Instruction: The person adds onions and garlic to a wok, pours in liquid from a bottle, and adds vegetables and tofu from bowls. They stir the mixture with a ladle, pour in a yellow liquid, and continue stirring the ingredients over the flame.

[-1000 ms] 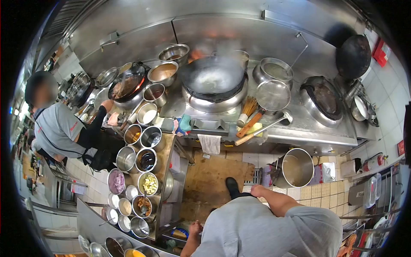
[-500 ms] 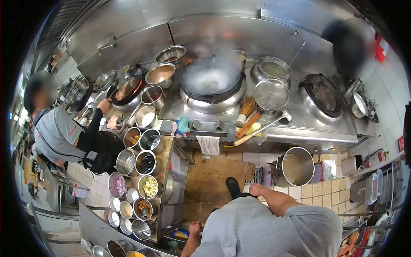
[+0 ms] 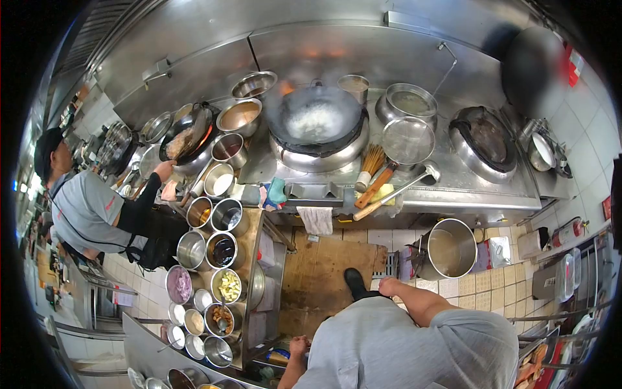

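My left hand (image 3: pixel 299 346) hangs low beside my body with its fingers curled, next to the edge of the prep cart (image 3: pixel 254 285); I see nothing in it. At my other side, my right hand (image 3: pixel 389 286) is loosely closed above the floor by my shoe (image 3: pixel 355 283), likewise with nothing visible in it. Ahead stands a steaming wok (image 3: pixel 315 117) with pale, bubbling liquid. In front of it on the counter lie a bamboo brush (image 3: pixel 371 166), a wooden-handled tool (image 3: pixel 376 185) and a ladle (image 3: pixel 395 191). A wire strainer (image 3: pixel 408 141) rests beside a metal pot (image 3: pixel 411 104).
A co-worker (image 3: pixel 91 207) at the left grips a tilted wok (image 3: pixel 188 136) with food. Metal containers of ingredients, including chopped vegetables (image 3: pixel 229 286), crowd the cart. A tall stockpot (image 3: pixel 451 249) stands at the right; another wok (image 3: pixel 484 139) sits on the right burner. Cardboard (image 3: pixel 324 266) covers the floor.
Steam over the middle wok has thinned, showing more of its liquid. The co-worker's wok is tilted more, and their head has turned. My hands stay nearly in place.
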### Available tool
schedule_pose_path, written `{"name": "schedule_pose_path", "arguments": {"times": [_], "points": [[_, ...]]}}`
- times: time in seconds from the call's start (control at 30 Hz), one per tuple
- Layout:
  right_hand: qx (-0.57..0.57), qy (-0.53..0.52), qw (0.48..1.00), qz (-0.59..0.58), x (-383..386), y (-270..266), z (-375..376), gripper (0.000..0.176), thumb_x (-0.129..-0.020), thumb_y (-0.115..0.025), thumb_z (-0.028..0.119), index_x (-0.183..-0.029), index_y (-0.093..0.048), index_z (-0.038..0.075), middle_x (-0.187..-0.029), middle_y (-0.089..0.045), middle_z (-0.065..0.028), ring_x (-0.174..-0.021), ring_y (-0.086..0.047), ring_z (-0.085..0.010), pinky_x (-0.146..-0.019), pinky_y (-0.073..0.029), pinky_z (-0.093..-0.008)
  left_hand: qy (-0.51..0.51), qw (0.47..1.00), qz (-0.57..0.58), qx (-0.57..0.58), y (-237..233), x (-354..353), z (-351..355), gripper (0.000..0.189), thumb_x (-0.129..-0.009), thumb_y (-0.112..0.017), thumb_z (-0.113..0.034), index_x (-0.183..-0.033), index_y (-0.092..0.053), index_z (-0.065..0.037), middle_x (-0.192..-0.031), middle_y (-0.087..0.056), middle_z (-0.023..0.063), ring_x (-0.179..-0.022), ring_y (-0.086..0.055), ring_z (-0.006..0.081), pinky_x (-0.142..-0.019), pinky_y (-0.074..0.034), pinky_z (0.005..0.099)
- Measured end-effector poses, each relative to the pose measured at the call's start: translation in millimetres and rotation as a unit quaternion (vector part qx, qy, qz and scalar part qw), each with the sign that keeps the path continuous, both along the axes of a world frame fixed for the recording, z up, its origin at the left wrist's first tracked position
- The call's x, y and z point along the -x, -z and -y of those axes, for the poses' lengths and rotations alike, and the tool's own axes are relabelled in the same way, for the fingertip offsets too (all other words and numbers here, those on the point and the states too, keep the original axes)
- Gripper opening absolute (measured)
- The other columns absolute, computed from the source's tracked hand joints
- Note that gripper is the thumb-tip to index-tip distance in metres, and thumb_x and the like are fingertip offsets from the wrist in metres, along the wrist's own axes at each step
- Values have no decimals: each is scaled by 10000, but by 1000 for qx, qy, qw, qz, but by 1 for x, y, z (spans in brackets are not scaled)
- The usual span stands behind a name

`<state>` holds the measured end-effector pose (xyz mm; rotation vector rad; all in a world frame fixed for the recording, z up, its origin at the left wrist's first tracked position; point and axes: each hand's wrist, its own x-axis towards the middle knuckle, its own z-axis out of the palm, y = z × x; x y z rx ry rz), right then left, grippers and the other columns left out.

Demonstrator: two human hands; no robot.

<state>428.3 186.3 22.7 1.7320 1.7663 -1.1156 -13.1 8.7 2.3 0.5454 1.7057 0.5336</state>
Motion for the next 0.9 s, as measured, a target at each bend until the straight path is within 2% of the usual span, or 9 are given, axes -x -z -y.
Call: {"name": "schedule_pose_path", "arguments": {"times": [0.13,0.27,0.47,0.63,0.77,0.87,0.9], "points": [[7,18,1000,-3,3,2,1,387,-842,-517,244,-1088,-750,59,-1148,-718,-192,-1019,-716,-320,-921,-552,-436,-34,999,41,-10,16,3,7,114,-958,-619,-152,-914,-567,-60,-665,-544,44,-549,-550,177,-466,-461,336],[-24,-9,1000,2,4,9,1,395,-834,-515,237,-1100,-746,59,-1159,-715,-190,-1064,-701,-326,-949,-541,-435,-44,997,63,2,24,7,9,118,-956,-630,-162,-927,-566,-68,-674,-547,42,-550,-550,175,-467,-460,331],[20,-3,1000,4,6,2,-6,399,-828,-508,223,-1104,-743,56,-1164,-711,-194,-1075,-696,-331,-955,-538,-441,-13,1000,-5,4,3,2,6,111,-976,-616,-175,-945,-562,-84,-693,-548,40,-560,-553,168,-470,-455,325],[41,20,999,-2,7,-10,-10,398,-825,-512,222,-1104,-745,59,-1165,-707,-203,-1086,-688,-343,-959,-532,-447,12,1000,-14,3,-3,-1,-1,78,-991,-585,-163,-974,-557,-92,-699,-538,38,-553,-535,164,-473,-456,331],[16,-2,1000,-6,1,1,-11,399,-823,-520,225,-1111,-745,66,-1183,-699,-205,-1116,-672,-353,-978,-522,-446,4,1000,16,6,0,-4,-6,81,-992,-576,-160,-975,-548,-86,-696,-530,34,-555,-528,161,-472,-458,330],[-8,-18,1000,-3,-3,6,-10,396,-823,-526,235,-1104,-749,68,-1200,-692,-208,-1132,-662,-361,-990,-516,-446,19,997,67,-37,26,4,-5,101,-987,-584,-165,-966,-541,-76,-703,-536,34,-569,-543,162,-471,-460,331],[-23,-18,1000,-5,-3,5,-9,394,-823,-528,239,-1099,-751,68,-1205,-689,-209,-1133,-661,-363,-991,-516,-446,-5,996,82,-34,30,4,-5,110,-983,-592,-169,-967,-542,-73,-705,-542,35,-573,-549,163,-470,-461,331]]}}
